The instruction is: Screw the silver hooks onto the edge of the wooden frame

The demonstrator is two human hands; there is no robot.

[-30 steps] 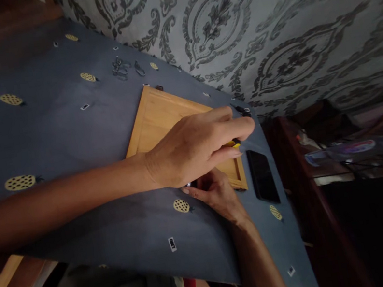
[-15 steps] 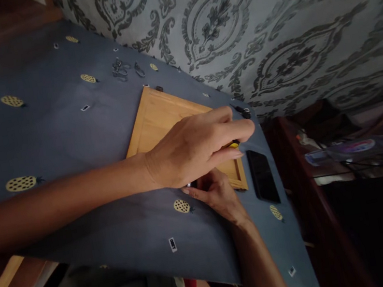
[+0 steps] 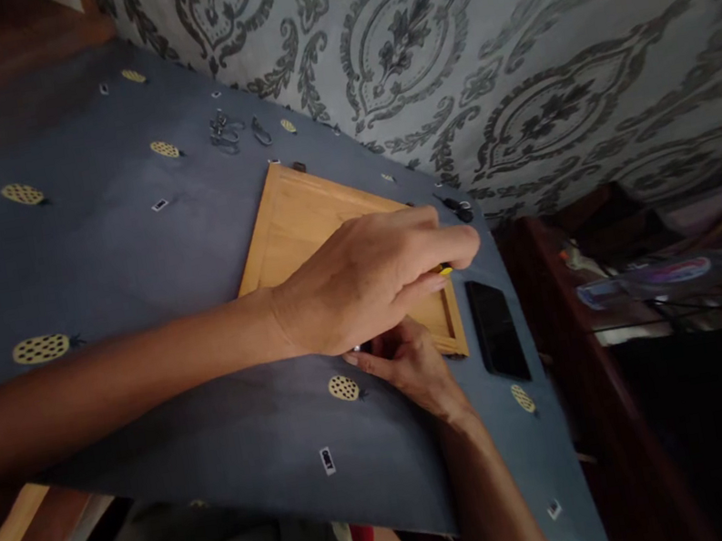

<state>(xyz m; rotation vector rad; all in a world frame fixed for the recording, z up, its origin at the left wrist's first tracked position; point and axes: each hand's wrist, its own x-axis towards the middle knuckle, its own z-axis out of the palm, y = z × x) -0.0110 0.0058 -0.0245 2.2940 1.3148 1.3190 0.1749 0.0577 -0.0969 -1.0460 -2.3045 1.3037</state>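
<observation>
A wooden frame [image 3: 297, 221] lies flat on a blue patterned cloth [image 3: 110, 257]. My left hand [image 3: 363, 279] reaches across it, fingers closed round a tool with a yellow and black handle [image 3: 445, 270] whose end shows past my fingertips. My right hand [image 3: 411, 364] sits just below it at the frame's near edge, fingers pinched on something small that I cannot make out, mostly hidden under the left hand.
A dark phone [image 3: 496, 329] lies on the cloth right of the frame. Small metal clips [image 3: 231, 131] lie near the patterned wall [image 3: 505, 52]. A black clip [image 3: 457, 206] sits by the frame's far corner. Cluttered dark furniture [image 3: 654, 286] stands right.
</observation>
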